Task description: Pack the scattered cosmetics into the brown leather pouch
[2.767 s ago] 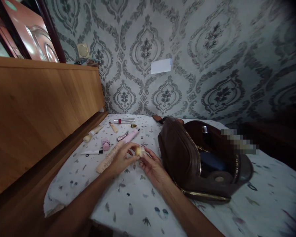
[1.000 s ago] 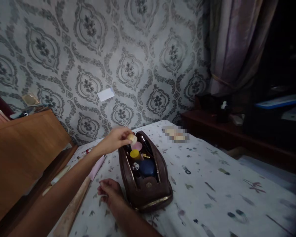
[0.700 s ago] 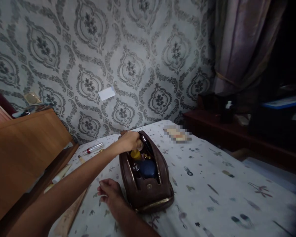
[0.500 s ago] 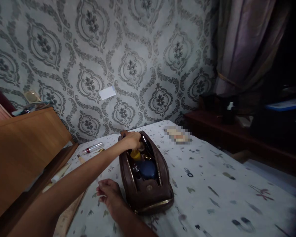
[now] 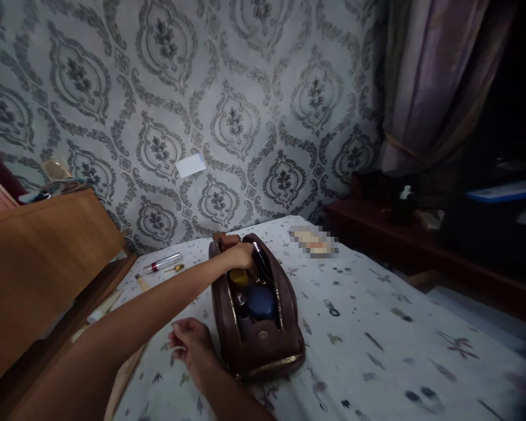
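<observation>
A brown bag (image 5: 263,356) lies unzipped on the bed, its gold zip edges spread apart. My left hand (image 5: 242,256) reaches into the far part of the opening; its fingers are hidden inside, so what they touch cannot be made out. Near that hand are a yellow round item (image 5: 239,277) and a dark tube with a silver end (image 5: 262,259). A dark blue rounded case (image 5: 261,302) sits closer to me in the bag. Just left of the bag, my right hand (image 5: 193,345) hovers or rests with loosely curled fingers apart, holding nothing.
A silver tube with a red band (image 5: 163,263) and a small gold item (image 5: 175,268) lie on the patterned white sheet (image 5: 355,351). More tubes lie beside the wooden headboard or cabinet (image 5: 44,280). A blurred-out flat item (image 5: 314,241) is right of the bag.
My left hand has shifted slightly right and deeper into the bag. The right hand keeps nearly the same place and shape, and the view has moved a little.
</observation>
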The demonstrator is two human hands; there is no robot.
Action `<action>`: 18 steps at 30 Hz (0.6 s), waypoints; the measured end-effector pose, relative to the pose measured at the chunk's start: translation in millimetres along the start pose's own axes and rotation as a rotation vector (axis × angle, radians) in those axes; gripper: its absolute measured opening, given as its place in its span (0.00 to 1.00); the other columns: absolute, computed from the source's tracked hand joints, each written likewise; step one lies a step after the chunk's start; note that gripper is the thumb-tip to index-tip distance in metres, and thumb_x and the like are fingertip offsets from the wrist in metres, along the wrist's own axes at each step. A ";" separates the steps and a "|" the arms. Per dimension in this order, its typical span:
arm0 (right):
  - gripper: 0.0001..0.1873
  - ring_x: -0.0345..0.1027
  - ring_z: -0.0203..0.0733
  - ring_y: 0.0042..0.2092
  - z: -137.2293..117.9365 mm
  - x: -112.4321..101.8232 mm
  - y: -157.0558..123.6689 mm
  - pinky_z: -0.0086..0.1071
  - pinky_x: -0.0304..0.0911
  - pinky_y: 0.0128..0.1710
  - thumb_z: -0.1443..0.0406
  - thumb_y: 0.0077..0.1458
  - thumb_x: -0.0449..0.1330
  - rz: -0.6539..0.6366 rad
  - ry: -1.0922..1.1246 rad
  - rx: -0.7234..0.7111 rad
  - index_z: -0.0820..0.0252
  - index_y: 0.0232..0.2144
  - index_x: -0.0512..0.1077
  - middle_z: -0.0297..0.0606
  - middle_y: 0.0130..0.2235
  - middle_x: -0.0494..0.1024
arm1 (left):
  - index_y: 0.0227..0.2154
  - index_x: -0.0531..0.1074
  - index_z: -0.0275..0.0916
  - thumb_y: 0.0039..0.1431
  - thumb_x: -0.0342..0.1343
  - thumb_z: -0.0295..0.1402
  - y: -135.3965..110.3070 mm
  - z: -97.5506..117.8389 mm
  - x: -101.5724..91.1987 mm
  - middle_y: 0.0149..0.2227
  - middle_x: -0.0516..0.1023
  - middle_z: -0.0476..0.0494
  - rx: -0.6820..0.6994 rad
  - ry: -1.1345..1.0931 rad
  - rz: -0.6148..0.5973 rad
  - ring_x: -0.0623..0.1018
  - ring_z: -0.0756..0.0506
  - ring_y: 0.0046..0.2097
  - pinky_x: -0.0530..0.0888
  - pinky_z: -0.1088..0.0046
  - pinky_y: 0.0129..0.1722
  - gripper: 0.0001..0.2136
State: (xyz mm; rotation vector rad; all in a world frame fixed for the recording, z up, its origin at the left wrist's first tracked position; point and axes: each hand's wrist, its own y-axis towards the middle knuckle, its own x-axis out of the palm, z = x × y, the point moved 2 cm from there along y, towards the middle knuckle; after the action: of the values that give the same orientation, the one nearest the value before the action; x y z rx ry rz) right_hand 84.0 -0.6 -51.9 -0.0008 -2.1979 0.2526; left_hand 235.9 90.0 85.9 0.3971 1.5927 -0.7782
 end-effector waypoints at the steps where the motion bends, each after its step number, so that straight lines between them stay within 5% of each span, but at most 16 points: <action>1: 0.29 0.66 0.31 0.25 0.0 0.1 -0.2 0.25 0.54 0.24 0.51 0.25 0.74 -0.001 0.004 -0.002 0.62 0.26 0.68 0.33 0.24 0.74 | 0.35 0.78 0.30 0.41 0.65 0.26 0.3 0.6 0.7 0.34 0.81 0.40 -0.005 0.010 -0.008 0.80 0.43 0.36 0.74 0.78 0.30 0.15; 13: 0.30 0.66 0.31 0.25 1.1 -1.9 1.1 0.24 0.54 0.23 0.51 0.25 0.75 -0.014 0.017 -0.010 0.63 0.27 0.69 0.33 0.24 0.74 | 0.40 0.77 0.29 0.45 0.64 0.25 0.2 1.0 1.3 0.41 0.81 0.35 0.007 0.055 -0.061 0.80 0.41 0.42 0.75 0.77 0.36 0.16; 18: 0.29 0.66 0.31 0.25 2.4 -2.2 2.0 0.24 0.54 0.24 0.51 0.27 0.74 -0.011 0.013 -0.013 0.62 0.26 0.69 0.34 0.25 0.74 | 0.39 0.77 0.30 0.40 0.68 0.27 1.6 -2.7 3.2 0.40 0.81 0.37 0.059 -0.035 -0.067 0.80 0.41 0.40 0.76 0.76 0.36 0.19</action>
State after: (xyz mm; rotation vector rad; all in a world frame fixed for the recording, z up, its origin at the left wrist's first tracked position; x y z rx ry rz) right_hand 83.2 0.7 -55.4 0.0029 -2.1861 0.2314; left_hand 234.4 92.4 82.5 0.3722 1.5592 -0.8811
